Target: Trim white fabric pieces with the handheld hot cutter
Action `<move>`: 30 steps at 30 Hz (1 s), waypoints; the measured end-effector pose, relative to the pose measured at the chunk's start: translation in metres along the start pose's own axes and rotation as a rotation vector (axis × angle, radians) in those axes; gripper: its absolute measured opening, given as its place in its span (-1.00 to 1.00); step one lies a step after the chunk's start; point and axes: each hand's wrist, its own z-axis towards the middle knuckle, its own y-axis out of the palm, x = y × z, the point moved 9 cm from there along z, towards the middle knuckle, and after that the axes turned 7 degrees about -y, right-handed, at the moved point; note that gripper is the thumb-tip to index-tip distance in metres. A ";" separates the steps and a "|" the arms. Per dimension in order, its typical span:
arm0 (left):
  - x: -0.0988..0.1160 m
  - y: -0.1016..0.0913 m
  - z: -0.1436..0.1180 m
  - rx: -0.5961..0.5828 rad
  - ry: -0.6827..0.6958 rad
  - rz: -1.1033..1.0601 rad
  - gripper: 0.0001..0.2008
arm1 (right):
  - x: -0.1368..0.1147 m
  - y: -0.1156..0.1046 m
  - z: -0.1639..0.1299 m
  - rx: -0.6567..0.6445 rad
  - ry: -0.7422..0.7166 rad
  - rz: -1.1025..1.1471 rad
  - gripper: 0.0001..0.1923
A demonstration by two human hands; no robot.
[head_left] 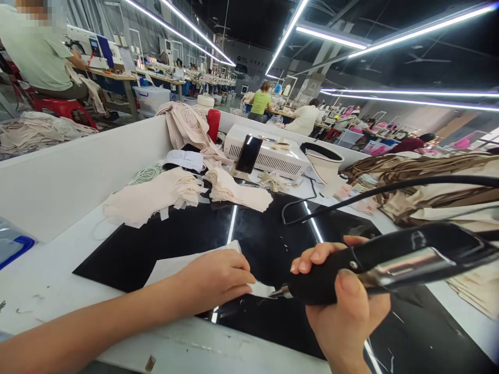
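Factory bench, black mat under strip lights. Left hand lay flat, fingers together, pressing white sheet near centre. Right hand clamped round black corded tool, tip just beside left fingers. Fabric pieces piled far left.

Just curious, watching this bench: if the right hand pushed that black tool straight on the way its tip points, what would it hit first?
Probably the left hand: the black tool in the right hand aims its metal tip at those fingers, pressing the white piece. Depth is unclear.
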 end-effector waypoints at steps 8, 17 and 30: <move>-0.019 -0.007 -0.001 -0.113 -0.119 0.103 -0.83 | 0.021 -0.021 0.017 0.056 -0.030 -0.021 -0.64; -0.009 0.002 0.000 -0.427 -0.301 0.246 -0.74 | 0.029 -0.011 0.021 0.004 -0.029 0.016 -0.66; -0.028 0.024 0.043 -0.550 -0.116 -0.026 -0.53 | 0.031 0.006 0.015 -0.018 -0.009 0.071 -0.76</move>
